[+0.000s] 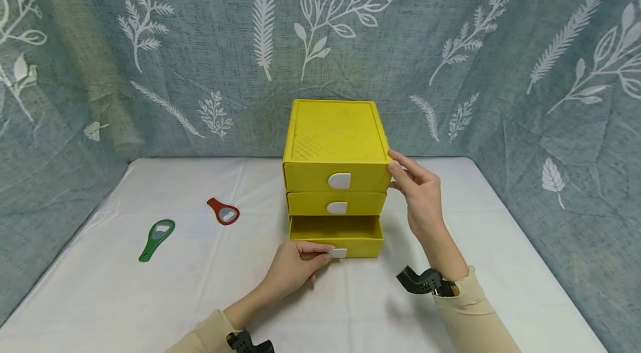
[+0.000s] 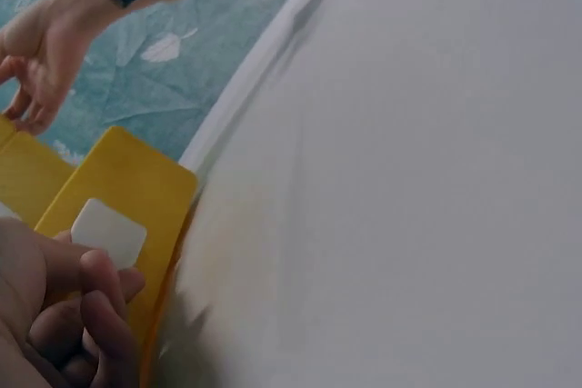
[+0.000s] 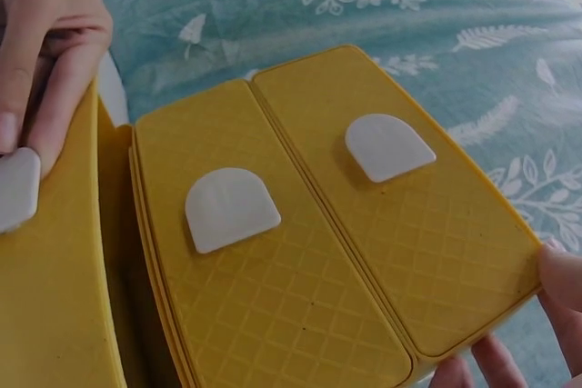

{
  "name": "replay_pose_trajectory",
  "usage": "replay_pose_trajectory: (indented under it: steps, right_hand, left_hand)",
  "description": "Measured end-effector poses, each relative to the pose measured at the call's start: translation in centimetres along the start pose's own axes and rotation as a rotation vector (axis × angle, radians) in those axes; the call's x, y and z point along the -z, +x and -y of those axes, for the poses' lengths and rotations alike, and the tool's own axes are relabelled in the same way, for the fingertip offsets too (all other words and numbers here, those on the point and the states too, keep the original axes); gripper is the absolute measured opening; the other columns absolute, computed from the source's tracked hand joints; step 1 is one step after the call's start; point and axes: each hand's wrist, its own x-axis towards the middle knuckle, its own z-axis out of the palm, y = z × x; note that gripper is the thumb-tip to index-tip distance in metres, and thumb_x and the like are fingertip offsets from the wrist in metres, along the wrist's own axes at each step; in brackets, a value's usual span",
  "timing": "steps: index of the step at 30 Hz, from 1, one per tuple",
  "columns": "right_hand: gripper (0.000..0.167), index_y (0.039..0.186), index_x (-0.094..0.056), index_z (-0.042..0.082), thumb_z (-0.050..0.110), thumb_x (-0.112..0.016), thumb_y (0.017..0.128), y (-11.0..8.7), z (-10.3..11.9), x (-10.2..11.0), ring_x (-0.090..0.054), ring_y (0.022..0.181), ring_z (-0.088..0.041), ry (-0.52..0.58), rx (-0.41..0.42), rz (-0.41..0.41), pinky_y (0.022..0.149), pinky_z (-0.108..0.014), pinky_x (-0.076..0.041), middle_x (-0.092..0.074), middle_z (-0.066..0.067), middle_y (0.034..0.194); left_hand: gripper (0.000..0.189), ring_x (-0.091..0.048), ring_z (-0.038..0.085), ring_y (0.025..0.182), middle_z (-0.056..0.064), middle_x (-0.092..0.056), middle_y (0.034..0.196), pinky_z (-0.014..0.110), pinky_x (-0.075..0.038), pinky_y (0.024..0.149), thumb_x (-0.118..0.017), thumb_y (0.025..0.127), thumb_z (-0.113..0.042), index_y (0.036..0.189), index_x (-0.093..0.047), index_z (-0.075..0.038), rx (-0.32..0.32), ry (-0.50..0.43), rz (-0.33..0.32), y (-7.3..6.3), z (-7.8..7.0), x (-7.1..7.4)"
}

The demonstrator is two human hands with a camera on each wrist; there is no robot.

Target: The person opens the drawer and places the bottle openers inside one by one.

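A yellow three-drawer box [image 1: 336,133] stands on the white cloth, each drawer front bearing a white pull tab. Its bottom drawer [image 1: 360,247] is pulled partway out, and the part of its inside that shows holds nothing. My left hand [image 1: 295,266] pinches that drawer's white tab [image 2: 107,232] between thumb and fingers. At the box's upper right front corner, my right hand [image 1: 418,191] holds the side, thumb at the front edge and fingers along the side wall. The middle drawer [image 3: 273,252] and top drawer [image 3: 409,233] are closed.
Left of the box lie a red bottle opener [image 1: 218,209] and, nearer the left edge, a green bottle opener [image 1: 153,244]. Behind and on both sides of the table hangs a blue-green curtain [image 1: 200,35] with white leaf prints.
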Motion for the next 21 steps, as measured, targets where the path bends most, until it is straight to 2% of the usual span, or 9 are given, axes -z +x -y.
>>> replay_pose_trajectory:
  steps: [10, 13, 18, 21]
  right_hand:
    - [0.033, 0.125, -0.068, 0.004, 0.015, -0.069, 0.094, 0.2, -0.2, -0.1, -0.060, 0.093, -0.021, 0.014, 0.021, 0.001, 0.076, -0.032, -0.052, -0.065, -0.009, 0.119]
    - [0.033, 0.125, -0.068, 0.003, 0.014, -0.069, 0.095, 0.1, -0.3, -0.1, -0.060, 0.092, -0.021, 0.014, 0.022, -0.003, 0.075, -0.031, -0.052, -0.066, -0.009, 0.118]
    - [0.032, 0.125, -0.068, 0.004, 0.015, -0.069, 0.094, -0.1, -0.3, 0.1, -0.060, 0.092, -0.020, 0.019, 0.017, -0.007, 0.074, -0.029, -0.053, -0.065, -0.009, 0.118]
    - [0.032, 0.125, -0.068, 0.004, 0.015, -0.069, 0.095, -0.1, -0.4, 0.0, -0.061, 0.092, -0.019, 0.034, 0.024, 0.002, 0.074, -0.029, -0.053, -0.065, -0.009, 0.118]
  left_hand:
    - [0.017, -0.050, 0.012, 0.044, 0.009, -0.074, 0.088, 0.020, -0.041, 0.042, -0.068, 0.094, -0.012, 0.108, -0.077, -0.007, 0.048, -0.018, 0.006, -1.1, -0.4, -0.2]
    - [0.020, -0.050, 0.012, 0.046, 0.009, -0.073, 0.086, 0.021, -0.042, 0.042, -0.066, 0.095, -0.012, 0.112, -0.075, -0.007, 0.066, -0.033, 0.044, -1.6, -0.5, -0.2]
    - [0.028, -0.054, 0.014, 0.054, 0.011, -0.068, 0.079, 0.023, -0.045, 0.045, -0.063, 0.097, -0.012, 0.124, -0.069, -0.007, 0.090, -0.076, 0.155, -2.9, -0.9, -0.1]
    - [0.030, -0.060, 0.017, 0.062, 0.011, -0.070, 0.092, 0.027, -0.050, 0.048, -0.062, 0.098, -0.012, 0.127, -0.066, -0.007, 0.108, -0.102, 0.195, -3.4, -1.1, 0.1]
